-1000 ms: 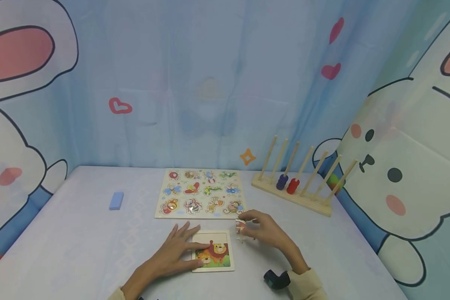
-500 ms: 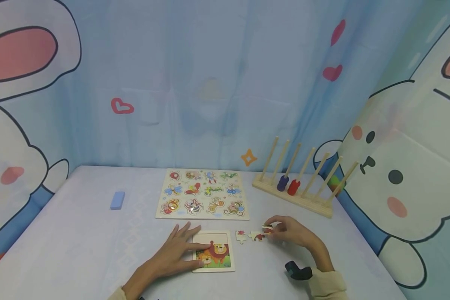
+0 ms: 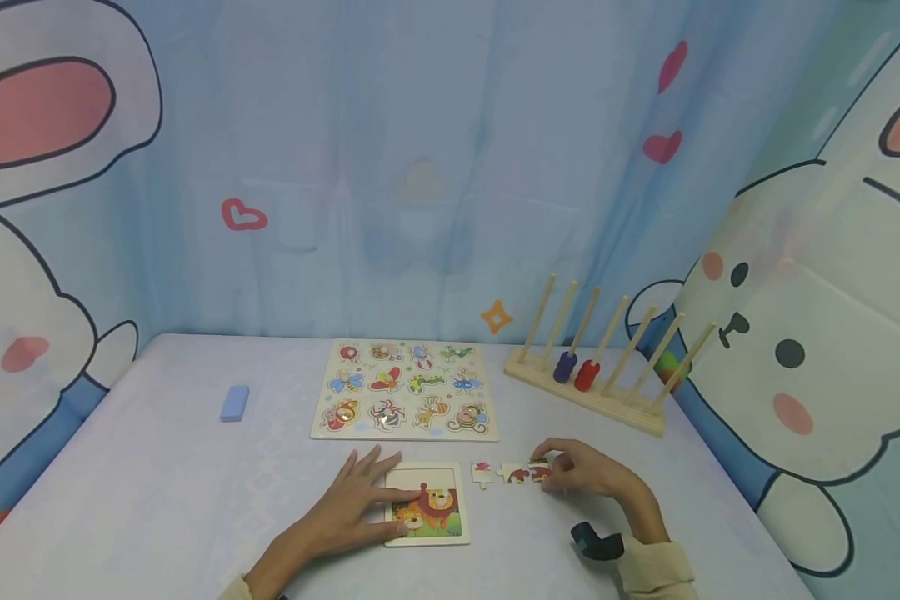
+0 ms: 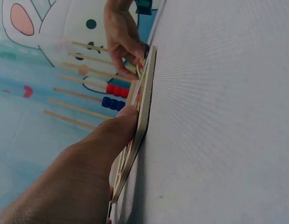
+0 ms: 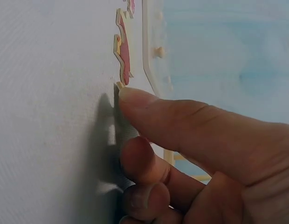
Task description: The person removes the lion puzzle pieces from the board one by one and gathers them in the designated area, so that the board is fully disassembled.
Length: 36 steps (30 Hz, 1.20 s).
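My left hand [image 3: 348,510] rests with fingers spread on the left side of a small wooden jigsaw tray [image 3: 438,541]. A lion picture [image 3: 441,505] fills the tray's lower part; a bare strip shows along its top. In the left wrist view, the thumb [image 4: 117,128] presses on the tray's edge. To the right of the tray, my right hand [image 3: 592,473] pinches a puzzle piece [image 3: 539,471] low over the table. Only a sliver of that piece shows past the thumb in the right wrist view. Two loose puzzle pieces, one pink-marked [image 3: 482,472] and one red-brown [image 3: 514,473], lie between tray and hand.
Behind the tray lies a larger animal puzzle board [image 3: 405,390]. A wooden peg rack [image 3: 607,404] with purple beads [image 3: 566,367] and red beads [image 3: 587,375] stands at the back right. A blue block [image 3: 234,403] lies at the left, with a printed curtain [image 3: 390,167] behind the table.
My right hand has moved right, away from the tray, uncovering two loose pieces, then lowered its pinched piece beside the red-brown one. My left hand has stayed on the tray.
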Tool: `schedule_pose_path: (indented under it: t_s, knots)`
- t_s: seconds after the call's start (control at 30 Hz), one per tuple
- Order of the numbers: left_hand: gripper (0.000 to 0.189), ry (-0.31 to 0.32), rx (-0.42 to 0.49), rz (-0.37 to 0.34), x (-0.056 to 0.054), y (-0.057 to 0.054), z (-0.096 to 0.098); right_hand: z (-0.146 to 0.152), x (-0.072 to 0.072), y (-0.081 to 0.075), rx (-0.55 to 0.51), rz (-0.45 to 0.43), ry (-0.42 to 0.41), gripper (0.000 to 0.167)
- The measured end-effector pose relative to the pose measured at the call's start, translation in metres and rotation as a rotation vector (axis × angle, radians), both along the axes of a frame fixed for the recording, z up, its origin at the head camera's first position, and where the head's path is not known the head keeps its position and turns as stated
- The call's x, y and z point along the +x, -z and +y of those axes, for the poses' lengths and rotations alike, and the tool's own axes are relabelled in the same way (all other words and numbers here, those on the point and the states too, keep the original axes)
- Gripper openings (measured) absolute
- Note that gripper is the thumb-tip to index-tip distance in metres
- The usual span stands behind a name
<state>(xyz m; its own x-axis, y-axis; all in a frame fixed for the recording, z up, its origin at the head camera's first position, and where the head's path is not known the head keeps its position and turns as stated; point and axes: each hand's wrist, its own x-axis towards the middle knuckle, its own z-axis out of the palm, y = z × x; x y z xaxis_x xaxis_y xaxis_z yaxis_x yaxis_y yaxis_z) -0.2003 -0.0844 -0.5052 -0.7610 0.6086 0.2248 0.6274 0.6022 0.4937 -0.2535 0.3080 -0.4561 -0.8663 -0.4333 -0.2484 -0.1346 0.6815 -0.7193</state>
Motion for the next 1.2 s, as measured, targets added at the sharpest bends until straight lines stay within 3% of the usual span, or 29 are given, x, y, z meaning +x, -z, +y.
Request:
schedule_pose_path:
  t_s: [0.97, 1.2]
  knots:
    - [0.050, -0.010, 0.009, 0.015, -0.0015, 0.0024, 0.0000, -0.0014, -0.0001, -0.0009, -0.011, -0.017, 0.011, 0.035]
    - [0.060, -0.023, 0.027, 0.013, -0.0013, 0.0025, 0.0006, -0.0016, 0.0007, -0.0002, -0.014, -0.016, 0.018, 0.035]
